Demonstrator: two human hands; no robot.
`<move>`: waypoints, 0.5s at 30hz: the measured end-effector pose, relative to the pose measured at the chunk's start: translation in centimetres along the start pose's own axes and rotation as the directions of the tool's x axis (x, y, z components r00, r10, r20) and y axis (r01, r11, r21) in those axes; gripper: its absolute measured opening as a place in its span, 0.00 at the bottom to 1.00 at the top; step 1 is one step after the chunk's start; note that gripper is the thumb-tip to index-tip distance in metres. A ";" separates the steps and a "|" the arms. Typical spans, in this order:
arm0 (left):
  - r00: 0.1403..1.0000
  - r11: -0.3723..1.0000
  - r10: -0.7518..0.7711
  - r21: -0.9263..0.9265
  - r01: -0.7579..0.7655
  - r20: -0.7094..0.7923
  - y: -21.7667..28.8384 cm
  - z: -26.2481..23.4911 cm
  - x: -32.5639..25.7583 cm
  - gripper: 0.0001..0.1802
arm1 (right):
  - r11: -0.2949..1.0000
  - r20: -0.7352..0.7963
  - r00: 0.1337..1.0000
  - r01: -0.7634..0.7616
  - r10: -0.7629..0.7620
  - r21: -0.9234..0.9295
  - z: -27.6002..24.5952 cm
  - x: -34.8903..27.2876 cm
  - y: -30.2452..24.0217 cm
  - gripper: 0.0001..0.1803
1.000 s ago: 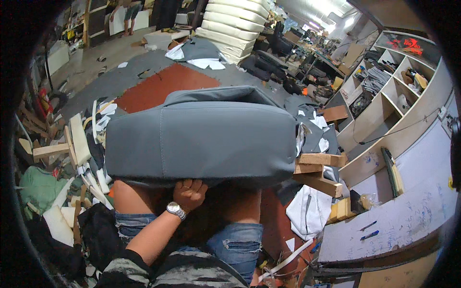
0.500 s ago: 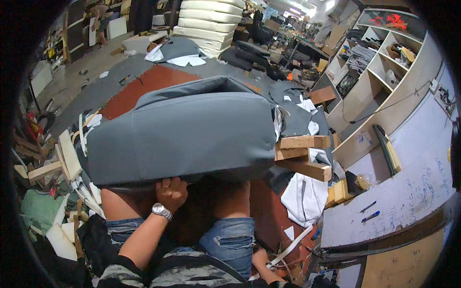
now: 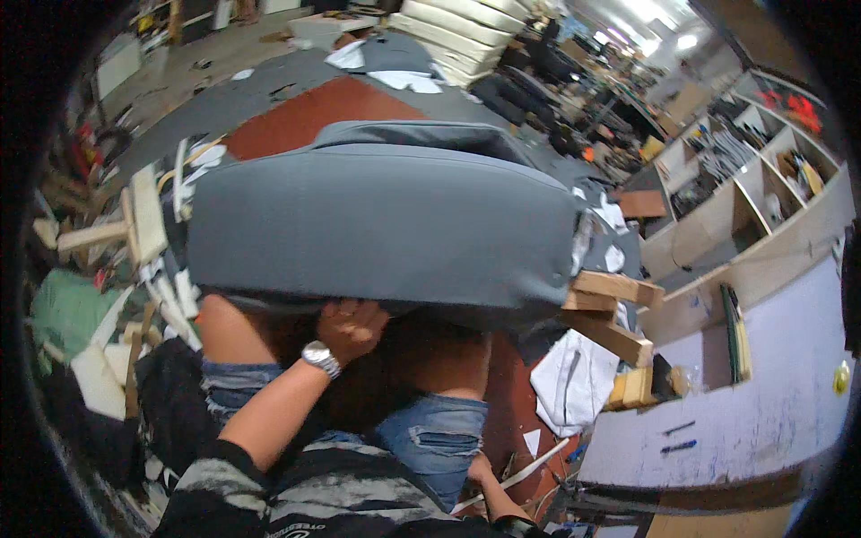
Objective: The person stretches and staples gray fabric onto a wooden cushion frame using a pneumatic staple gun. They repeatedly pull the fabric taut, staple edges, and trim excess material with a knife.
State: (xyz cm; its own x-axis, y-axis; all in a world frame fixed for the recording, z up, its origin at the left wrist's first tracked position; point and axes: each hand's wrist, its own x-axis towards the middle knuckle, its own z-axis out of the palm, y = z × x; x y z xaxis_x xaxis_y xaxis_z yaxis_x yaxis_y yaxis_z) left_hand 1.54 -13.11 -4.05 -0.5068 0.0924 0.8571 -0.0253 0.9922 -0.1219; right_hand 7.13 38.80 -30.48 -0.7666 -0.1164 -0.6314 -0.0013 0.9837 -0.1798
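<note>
A grey upholstered furniture piece, seemingly a sofa part, lies across my thighs. Its cover looks like leather or vinyl, with an open fold along the top. My left hand, with a watch on the wrist, is closed on the lower edge of this cover; the fingertips are tucked under it. Wooden frame bars stick out of the piece's right end. Down beside my right thigh is my right hand, partly behind the jeans, near a pale strip. Its fingers are hidden.
White fabric and scraps lie on the red-brown floor to the right. Beyond stand a shelf unit and a whitish board holding two pens. Foam and wood offcuts pile up at left. Stacked white cushions rise behind.
The view has swung left and tilted, so the scene sits farther right. My left hand keeps its hold on the cover's lower edge. The right hand stays low beside the thigh.
</note>
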 end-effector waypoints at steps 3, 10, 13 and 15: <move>0.998 0.999 -0.006 -0.032 0.004 -0.055 -0.1 0.2 0.1 0.02 | 0.883 -0.118 0.976 0.215 -0.182 0.418 -6.4 -4.4 -1.6 0.32; 1.000 0.995 -0.008 -0.097 0.006 -0.025 0.3 0.9 -1.0 0.01 | 0.557 -0.409 0.905 0.399 -0.113 0.728 -30.6 -23.1 -18.5 0.15; 0.996 0.994 -0.007 -0.106 -0.003 -0.089 0.4 1.2 -1.0 0.02 | 0.314 -0.549 0.833 0.542 -0.073 0.780 -32.8 -27.1 -27.6 0.17; 0.998 0.992 0.012 -0.123 -0.019 -0.054 0.4 1.4 -1.0 0.03 | 0.314 -0.513 0.823 0.568 -0.246 0.761 -33.9 -26.9 -32.6 0.19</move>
State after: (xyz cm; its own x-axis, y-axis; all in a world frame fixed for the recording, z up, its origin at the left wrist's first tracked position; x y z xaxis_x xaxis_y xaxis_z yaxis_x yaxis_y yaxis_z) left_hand 0.80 -12.91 -5.66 -0.4600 0.1088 0.8812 0.0908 0.9930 -0.0752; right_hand 6.07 14.49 17.93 -0.9594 -0.2678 -0.0884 0.0526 0.1383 -0.9890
